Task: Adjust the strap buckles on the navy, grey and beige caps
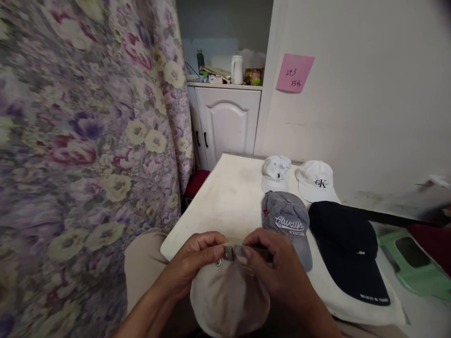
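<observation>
Currently | left hand and right hand pinch strap of beige cap, seemingly unfinished | laid on surface: grey cap, navy cap, white cap, pale cap

Dim soft light, shadowed alcove, edges stretched and slightly blurred

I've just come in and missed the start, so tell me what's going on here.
A person is handling a beige baseball cap at the near edge of a white table. The left hand and right hand both grip it around its strap, thumbs on top. Four other caps lie on the table's right side: a gray "Always" cap, a navy cap, a white "CK" cap and a pale cap with a small dark logo.
</observation>
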